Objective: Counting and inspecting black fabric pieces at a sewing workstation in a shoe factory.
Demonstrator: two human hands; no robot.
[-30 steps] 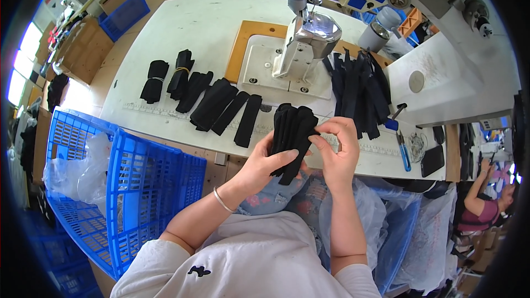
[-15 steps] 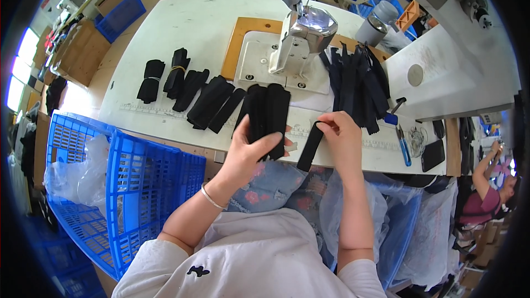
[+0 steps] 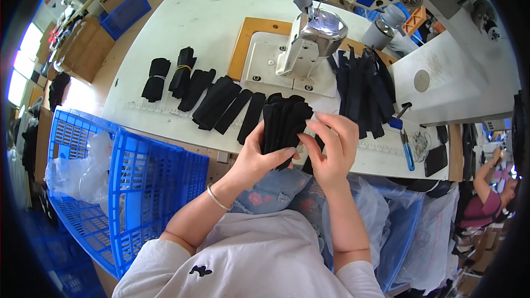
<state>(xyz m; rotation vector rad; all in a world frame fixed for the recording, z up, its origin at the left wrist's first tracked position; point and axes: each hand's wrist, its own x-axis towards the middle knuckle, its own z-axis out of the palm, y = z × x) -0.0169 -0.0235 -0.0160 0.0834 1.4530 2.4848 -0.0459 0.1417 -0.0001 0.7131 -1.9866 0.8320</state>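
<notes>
A fanned stack of black fabric strips [image 3: 284, 124] is gripped in my left hand [image 3: 251, 160], thumb across its front, over the table's near edge. My right hand [image 3: 334, 146] is at the stack's right side, thumb and fingertips closed in at its edge. Dark fabric shows between those fingers, and the end of a single black strip [image 3: 308, 166] hangs below them; the exact grip is partly hidden. Left of the stack, several black strips and bundles [image 3: 215, 102] lie in a row, two bound with bands [image 3: 183, 70].
A sewing machine [image 3: 314, 38] stands behind the stack. Black strips [image 3: 361, 88] lie right of it, with blue-handled snippers [image 3: 407, 152] and a phone [image 3: 436, 160]. A blue crate [image 3: 149, 198] is at my left, plastic bags [image 3: 430, 232] at my right. Another person [image 3: 486, 198] is far right.
My right hand has moved left to the stack with its strip. The stack has fanned out and shifted right, and a strip left of it now shows more fully. The view has shifted slightly.
</notes>
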